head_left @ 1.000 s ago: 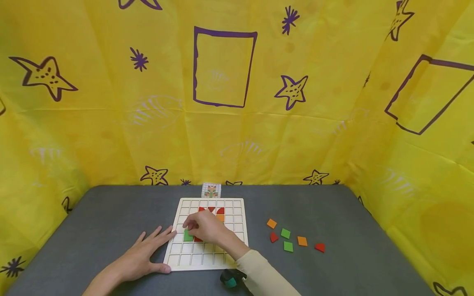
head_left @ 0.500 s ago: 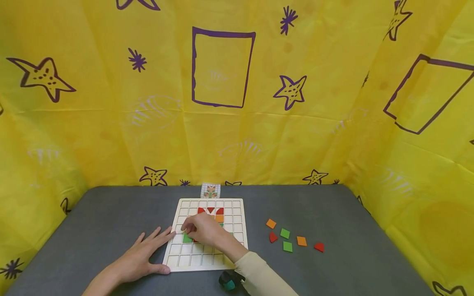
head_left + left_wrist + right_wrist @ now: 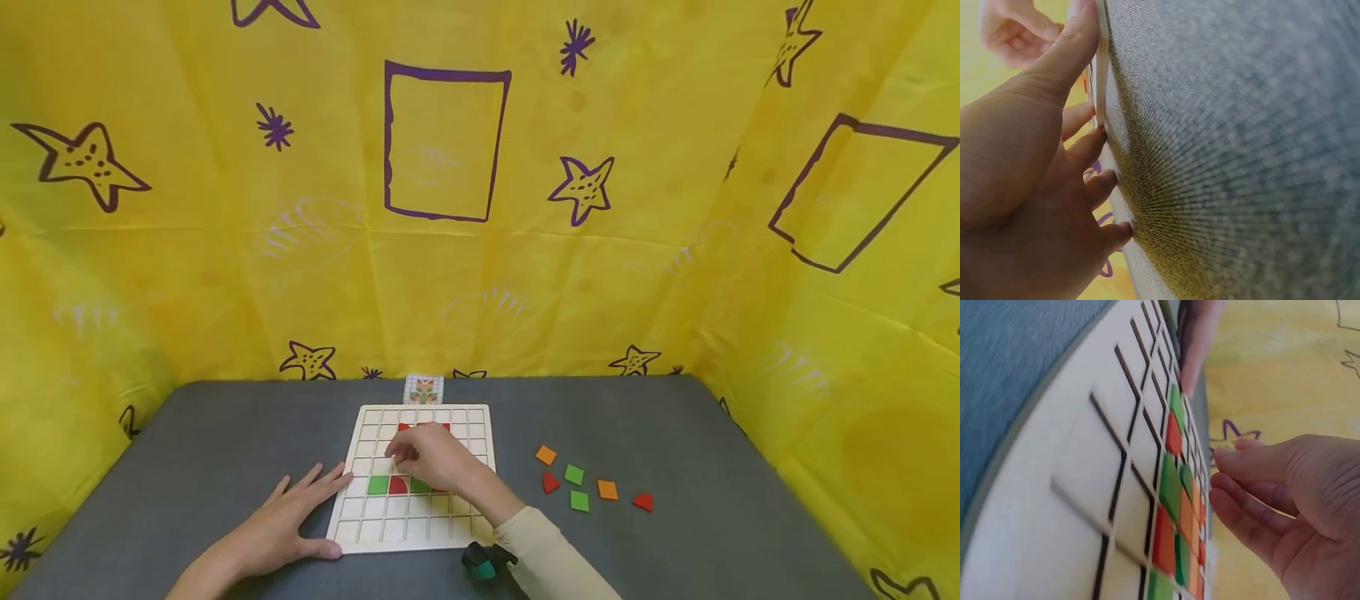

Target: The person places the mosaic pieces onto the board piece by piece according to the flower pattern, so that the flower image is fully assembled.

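My left hand [image 3: 277,525] rests with spread fingers at the left edge of a white gridded board [image 3: 360,530], its thumb by the near corner. In the left wrist view the fingertips [image 3: 1124,229] meet the dark table beside that edge. Over the middle of the board hovers my right hand [image 3: 442,458], fingers loosely bent. The right wrist view shows nothing between its thumb and fingers. On the board lie a green square [image 3: 378,485], a red rounded piece [image 3: 397,485] and several red, orange and green tiles, partly hidden by the right hand.
Behind the board lies a small pattern card [image 3: 423,389]. Several loose tiles lie to the right, among them an orange square [image 3: 546,454], a green square [image 3: 579,501] and a red piece [image 3: 643,502]. A black and teal device [image 3: 480,562] sits by the right wrist.
My right hand has moved right, away from the green square, uncovering the red rounded piece beside it. The left hand stays at the board's edge.
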`<act>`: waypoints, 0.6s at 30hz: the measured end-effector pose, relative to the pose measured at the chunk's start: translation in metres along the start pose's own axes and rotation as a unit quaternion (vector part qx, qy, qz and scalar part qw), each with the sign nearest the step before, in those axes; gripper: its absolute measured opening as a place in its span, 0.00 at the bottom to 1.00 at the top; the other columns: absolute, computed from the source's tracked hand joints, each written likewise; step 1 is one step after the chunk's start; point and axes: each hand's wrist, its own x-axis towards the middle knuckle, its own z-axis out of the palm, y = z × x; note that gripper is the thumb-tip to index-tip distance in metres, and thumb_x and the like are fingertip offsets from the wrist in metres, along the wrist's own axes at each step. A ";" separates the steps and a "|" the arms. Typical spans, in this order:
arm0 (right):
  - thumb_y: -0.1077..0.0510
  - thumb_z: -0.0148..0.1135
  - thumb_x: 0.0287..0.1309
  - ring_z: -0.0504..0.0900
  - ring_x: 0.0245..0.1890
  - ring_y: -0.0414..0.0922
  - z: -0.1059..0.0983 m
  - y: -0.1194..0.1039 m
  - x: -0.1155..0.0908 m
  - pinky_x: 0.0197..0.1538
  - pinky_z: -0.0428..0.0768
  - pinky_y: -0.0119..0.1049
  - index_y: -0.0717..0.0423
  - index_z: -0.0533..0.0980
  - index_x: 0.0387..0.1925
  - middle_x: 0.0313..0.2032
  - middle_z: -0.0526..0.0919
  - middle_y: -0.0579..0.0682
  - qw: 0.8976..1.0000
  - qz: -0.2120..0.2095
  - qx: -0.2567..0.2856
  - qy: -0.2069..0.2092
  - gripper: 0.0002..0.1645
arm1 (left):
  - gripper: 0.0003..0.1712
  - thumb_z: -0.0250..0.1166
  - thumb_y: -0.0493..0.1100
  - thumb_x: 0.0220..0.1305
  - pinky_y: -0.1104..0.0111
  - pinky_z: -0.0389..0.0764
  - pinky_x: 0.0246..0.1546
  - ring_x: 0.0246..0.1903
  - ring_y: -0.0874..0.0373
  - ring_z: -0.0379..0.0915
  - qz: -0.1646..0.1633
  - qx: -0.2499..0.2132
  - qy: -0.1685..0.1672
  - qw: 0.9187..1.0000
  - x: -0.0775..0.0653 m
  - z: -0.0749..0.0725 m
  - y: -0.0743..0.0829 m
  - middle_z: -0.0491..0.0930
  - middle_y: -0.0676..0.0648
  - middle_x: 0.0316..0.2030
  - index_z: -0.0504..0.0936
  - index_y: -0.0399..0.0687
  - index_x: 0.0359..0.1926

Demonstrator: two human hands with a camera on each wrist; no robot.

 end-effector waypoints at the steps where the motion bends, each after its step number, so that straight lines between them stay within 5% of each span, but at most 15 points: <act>1: 0.66 0.67 0.58 0.76 0.30 0.28 -0.003 0.002 -0.003 0.37 0.75 0.20 0.55 0.84 0.42 0.30 0.83 0.39 1.000 0.005 0.005 0.001 0.10 | 0.56 0.75 0.65 0.42 0.28 0.35 0.61 0.70 0.27 0.42 -0.003 -0.002 -0.001 1.000 0.000 0.000 0.000 0.59 0.38 0.72 0.67 0.49 0.71; 18: 0.67 0.67 0.57 0.78 0.33 0.38 -0.051 0.062 -0.057 0.42 0.81 0.32 0.60 0.83 0.41 0.34 0.85 0.47 0.996 0.059 0.036 0.064 0.09 | 0.58 0.75 0.66 0.39 0.29 0.34 0.62 0.71 0.29 0.42 -0.022 0.001 -0.004 1.000 0.003 0.000 0.000 0.59 0.39 0.72 0.67 0.51 0.71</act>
